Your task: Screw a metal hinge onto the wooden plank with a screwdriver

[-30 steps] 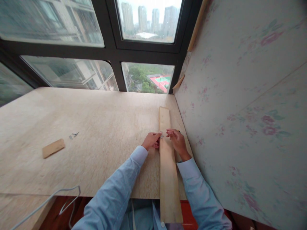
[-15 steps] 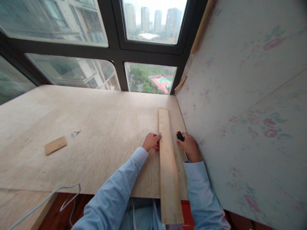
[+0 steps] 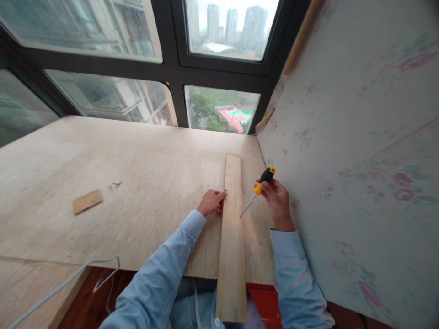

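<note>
A long narrow wooden strip lies lengthwise on the plywood tabletop, its near end overhanging the edge. My left hand is closed, pinching a small metal bracket against the strip's left edge. My right hand is closed round a screwdriver with a yellow and black handle, lifted above the board just right of the strip, its tip slanting down toward the strip.
A small wooden block and a few small metal pieces lie at the left of the tabletop. A floral-papered wall stands close on the right. Windows run along the far side. A white cable hangs near the front edge.
My right hand left the strip, took hold of the screwdriver lying to its right and raised it off the board. My left hand stayed at the bracket.
</note>
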`<state>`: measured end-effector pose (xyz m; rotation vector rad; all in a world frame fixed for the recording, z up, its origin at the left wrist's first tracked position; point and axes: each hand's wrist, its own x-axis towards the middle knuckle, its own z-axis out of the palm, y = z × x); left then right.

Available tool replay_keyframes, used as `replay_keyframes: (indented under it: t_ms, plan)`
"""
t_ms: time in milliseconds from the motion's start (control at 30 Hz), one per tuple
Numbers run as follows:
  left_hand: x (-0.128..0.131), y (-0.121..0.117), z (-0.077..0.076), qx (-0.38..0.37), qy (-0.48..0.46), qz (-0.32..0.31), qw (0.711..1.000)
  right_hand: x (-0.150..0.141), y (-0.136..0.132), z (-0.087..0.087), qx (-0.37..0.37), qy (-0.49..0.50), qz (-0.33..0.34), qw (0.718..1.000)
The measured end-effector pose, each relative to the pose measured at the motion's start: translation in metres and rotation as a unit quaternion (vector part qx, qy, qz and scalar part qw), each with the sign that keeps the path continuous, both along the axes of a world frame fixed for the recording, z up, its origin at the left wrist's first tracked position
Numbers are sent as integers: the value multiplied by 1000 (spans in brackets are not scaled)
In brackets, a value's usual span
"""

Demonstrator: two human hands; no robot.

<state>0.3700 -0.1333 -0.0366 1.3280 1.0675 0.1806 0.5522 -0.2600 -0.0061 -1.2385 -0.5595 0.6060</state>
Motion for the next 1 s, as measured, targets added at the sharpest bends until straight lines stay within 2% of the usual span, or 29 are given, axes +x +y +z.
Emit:
replay_keyframes:
  t_ms: [133, 267, 433, 533, 667, 833, 1000]
  plan:
    - [-1, 0, -6, 25, 0, 0, 1000, -6, 8, 19, 83, 14, 3, 996]
    - [-1, 0, -8, 24, -8, 10, 1000, -14, 21, 41, 109, -22, 33, 993]
    - [0, -1, -6, 11, -6, 18, 1000, -25, 43, 60, 89, -83, 150, 981]
    - [1, -2, -4, 7, -3, 26, 1000, -28, 57, 62, 98, -99, 208, 968]
    - [1, -4, -1, 7, -3, 24, 1000, -30, 68, 62, 102, -96, 232, 963]
    - [1, -5, 1, 5, -2, 32, 999, -24, 68, 60, 79, -91, 266, 956]
    - [1, -6, 0, 7, 5, 36, 999, -19, 65, 59, 100, -89, 292, 947]
